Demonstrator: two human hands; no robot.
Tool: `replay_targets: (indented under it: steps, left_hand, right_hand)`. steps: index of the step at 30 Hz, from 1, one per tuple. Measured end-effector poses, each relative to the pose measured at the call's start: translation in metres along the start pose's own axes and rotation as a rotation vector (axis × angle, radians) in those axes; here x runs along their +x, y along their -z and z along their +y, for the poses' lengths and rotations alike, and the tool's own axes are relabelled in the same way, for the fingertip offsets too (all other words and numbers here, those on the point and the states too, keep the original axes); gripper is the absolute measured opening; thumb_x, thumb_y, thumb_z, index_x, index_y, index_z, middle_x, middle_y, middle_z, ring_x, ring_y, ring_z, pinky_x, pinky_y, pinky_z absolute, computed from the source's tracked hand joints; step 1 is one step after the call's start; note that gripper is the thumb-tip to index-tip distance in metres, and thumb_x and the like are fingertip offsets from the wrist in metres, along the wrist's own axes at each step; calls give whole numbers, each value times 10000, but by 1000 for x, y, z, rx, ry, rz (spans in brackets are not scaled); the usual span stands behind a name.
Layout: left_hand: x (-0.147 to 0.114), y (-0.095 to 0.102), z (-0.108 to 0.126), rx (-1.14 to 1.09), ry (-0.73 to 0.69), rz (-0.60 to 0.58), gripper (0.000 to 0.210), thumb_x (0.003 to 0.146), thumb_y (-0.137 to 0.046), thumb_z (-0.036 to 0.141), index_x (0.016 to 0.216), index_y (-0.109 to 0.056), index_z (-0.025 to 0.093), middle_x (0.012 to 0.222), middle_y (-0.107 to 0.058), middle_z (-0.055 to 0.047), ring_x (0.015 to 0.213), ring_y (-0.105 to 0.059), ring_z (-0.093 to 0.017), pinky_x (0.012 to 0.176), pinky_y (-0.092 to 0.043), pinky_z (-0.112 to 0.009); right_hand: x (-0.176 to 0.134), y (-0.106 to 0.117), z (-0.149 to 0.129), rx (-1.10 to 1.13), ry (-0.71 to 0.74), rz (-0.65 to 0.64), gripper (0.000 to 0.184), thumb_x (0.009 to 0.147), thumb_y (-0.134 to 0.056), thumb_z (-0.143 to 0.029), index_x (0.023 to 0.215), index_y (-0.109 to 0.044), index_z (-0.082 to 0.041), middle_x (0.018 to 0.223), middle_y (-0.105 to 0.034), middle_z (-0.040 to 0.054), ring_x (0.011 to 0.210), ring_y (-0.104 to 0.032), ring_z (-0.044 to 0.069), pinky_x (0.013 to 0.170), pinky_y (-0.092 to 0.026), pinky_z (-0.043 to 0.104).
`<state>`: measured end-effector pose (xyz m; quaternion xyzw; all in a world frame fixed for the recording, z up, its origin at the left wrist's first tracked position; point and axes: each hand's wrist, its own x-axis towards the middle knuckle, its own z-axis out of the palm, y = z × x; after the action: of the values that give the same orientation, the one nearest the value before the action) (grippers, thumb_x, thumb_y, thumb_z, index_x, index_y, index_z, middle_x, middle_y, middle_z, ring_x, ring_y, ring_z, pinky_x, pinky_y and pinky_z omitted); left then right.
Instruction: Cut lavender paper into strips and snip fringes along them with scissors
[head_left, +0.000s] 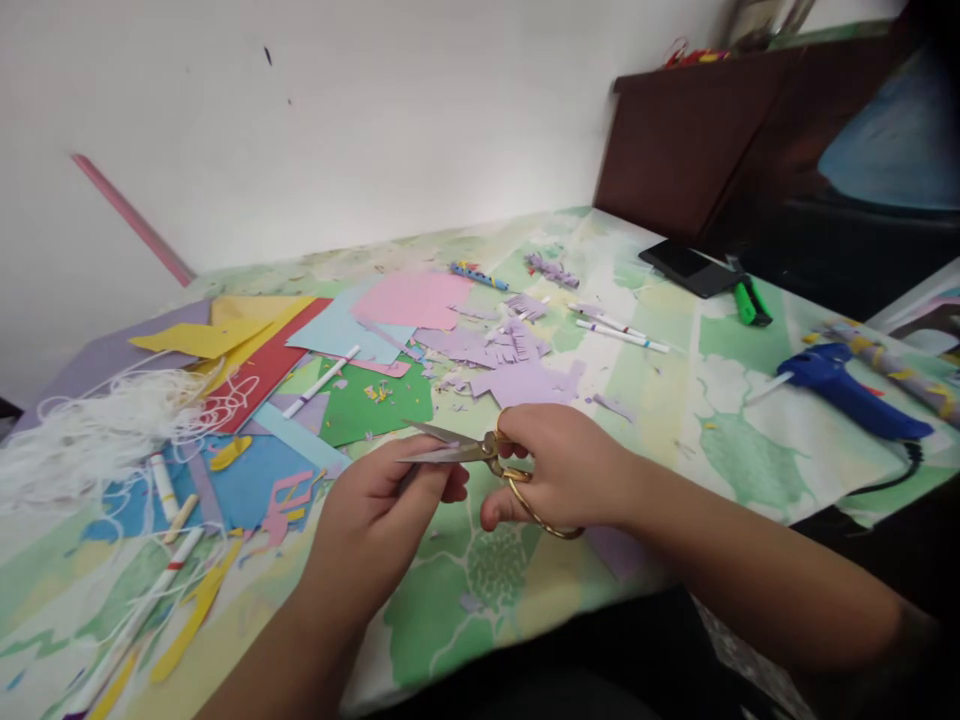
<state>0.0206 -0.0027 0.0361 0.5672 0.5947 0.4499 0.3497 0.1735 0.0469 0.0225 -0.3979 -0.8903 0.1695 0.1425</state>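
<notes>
My right hand (574, 465) grips a pair of scissors (491, 452) by its gold-coloured handle loops. The two metal blades point left and are slightly parted. My left hand (382, 500) is closed at the blades, thumb and fingers pressed together; whatever they pinch is too small or hidden to name. Just beyond the hands lie cut pieces of lilac paper (525, 382), some with fringed edges. A green sheet (375, 408) with small scraps on it rests to the left of them.
White string (97, 430) is heaped at the left among coloured paper and markers. Toward the back sit a pink sheet (409, 300) and a blue decorated roll (480, 276). At right lie a blue glue gun (855, 390), a green-and-black tool (750, 302) and a dark phone-like slab (686, 266).
</notes>
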Motion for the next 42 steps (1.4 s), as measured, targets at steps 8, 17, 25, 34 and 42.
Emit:
replay_targets:
  steps: [8,17,25,34,42]
  left_hand:
    - [1,9,-2,158,-66,-90,147,611,-492,167,644,-627,215,710,-619,-2,718,-546,-174,640,-415,-245]
    - [-1,11,-2,226,-61,-60,140,603,-496,175,572,-621,229,626,-614,19,588,-534,-148,550,-415,-228]
    - [-1,12,-3,159,-7,-92,136,614,-508,205,536,-619,208,539,-597,8,543,-537,-149,472,-407,-216]
    - [-3,14,-5,144,30,-88,104,592,-545,210,529,-627,209,512,-602,1,504,-539,-144,435,-405,-206]
    - [-2,14,-3,145,62,-96,100,582,-553,202,511,-622,215,498,-607,4,488,-545,-140,407,-398,-195]
  right_hand:
    - [-2,-5,4,-6,93,20,572,533,-354,-691,708,-485,-162,645,-495,20,598,-427,135,511,-272,231]
    - [-1,-9,3,-55,94,33,555,511,-395,-682,702,-476,-168,642,-489,10,584,-423,126,489,-265,223]
    - [0,-9,2,-79,106,11,539,524,-388,-679,668,-473,-167,610,-480,6,551,-416,116,473,-246,216]
    - [-1,-8,3,-116,101,26,532,530,-373,-683,622,-467,-167,581,-470,7,539,-422,122,469,-238,224]
    - [1,-8,7,-158,128,35,544,533,-345,-694,613,-464,-169,554,-456,-2,525,-418,121,467,-212,224]
